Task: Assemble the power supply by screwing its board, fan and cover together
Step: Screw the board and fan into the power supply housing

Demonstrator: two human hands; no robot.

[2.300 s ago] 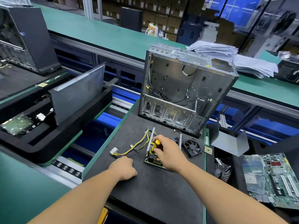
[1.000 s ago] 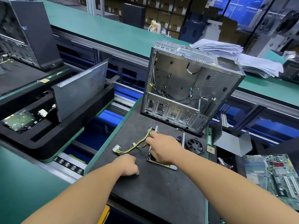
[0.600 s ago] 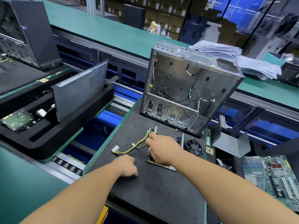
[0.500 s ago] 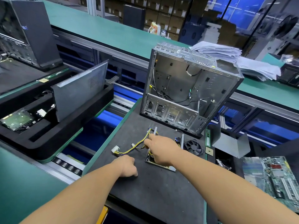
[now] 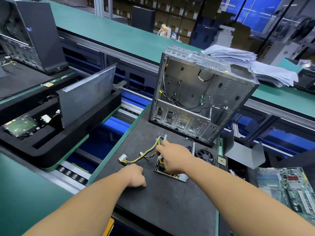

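Both bare forearms are extended forward from the lower edge of the view.

The left hand (image 5: 135, 175) is held knuckles up, its fingers curled under into a loose fist with nothing seen in its grasp. The right hand (image 5: 172, 156) is reached further forward and turned palm down, the index finger stretched out ahead while the remaining fingers are bent downward; whether anything is gripped beneath it cannot be told.

Fan (image 5: 205, 155) right of the power supply (image 5: 172, 174), computer case (image 5: 202, 97) behind both, seemingly apart.
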